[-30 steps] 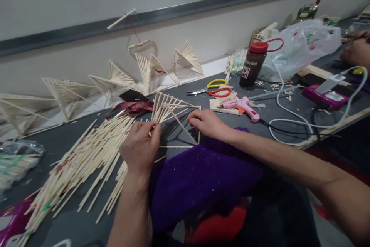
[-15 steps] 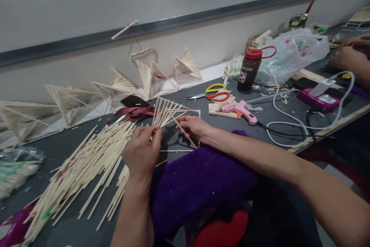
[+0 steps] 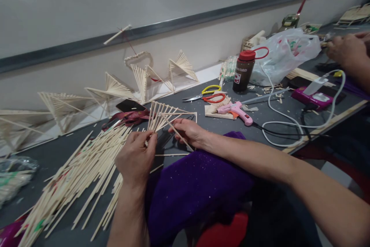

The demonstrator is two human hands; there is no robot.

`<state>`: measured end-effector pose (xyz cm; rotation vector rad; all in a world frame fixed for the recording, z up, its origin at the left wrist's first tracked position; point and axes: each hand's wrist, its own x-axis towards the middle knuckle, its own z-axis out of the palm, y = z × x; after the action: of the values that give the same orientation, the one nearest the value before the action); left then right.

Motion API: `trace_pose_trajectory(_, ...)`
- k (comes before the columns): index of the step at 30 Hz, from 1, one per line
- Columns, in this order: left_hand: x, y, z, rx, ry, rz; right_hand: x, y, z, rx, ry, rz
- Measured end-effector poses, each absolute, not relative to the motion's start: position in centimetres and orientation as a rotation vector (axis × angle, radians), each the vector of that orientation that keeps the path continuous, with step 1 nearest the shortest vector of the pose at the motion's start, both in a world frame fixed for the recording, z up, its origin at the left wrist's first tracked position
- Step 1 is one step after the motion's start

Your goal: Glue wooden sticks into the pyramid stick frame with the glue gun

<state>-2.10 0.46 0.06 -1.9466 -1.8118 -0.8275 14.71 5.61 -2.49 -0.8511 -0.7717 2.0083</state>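
A fan-shaped frame of pale wooden sticks stands over the dark table in front of me. My left hand pinches the lower left corner of that frame between thumb and fingers. On the other side, my right hand has its fingers curled around the right part, at a slanting stick. Just left of my left hand lies a large loose pile of wooden sticks. A pink glue gun rests on a small wooden board, with scissors beside it.
Finished stick fans line the wall. At the right are a dark bottle, a plastic bag, a purple device and looping white cable. Another person's hands are at the far right. Purple cloth covers my lap.
The view has shifted slightly, so most things sit a little further left. Both hands remain at the stick frame. The other person's hands have moved a little.
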Motion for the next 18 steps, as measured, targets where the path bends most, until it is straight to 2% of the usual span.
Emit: trace_pose_trajectory(18, -2.17, 0.59, -0.03, -1.947, -1.798, -0.820, 14.37, 6.69, -2.41, -0.833, -0.794, 1.929)
